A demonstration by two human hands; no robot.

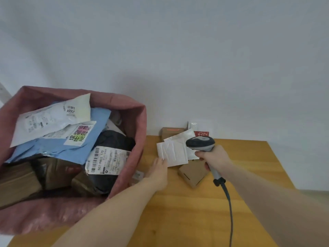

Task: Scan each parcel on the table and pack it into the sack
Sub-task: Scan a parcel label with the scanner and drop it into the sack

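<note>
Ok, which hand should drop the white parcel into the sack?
Left. The left hand already touches the white parcel at its near corner and lies beside the sack. The right hand grips the scanner.

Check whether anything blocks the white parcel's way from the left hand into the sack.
Nothing visible does. The left hand holds the white parcel by its corner, right beside the sack, whose mouth is open though nearly full.

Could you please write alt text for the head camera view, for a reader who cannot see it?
The left hand pinches a white parcel on the wooden table while the right hand aims a corded scanner. A pink sack of parcels stands at left.
</note>
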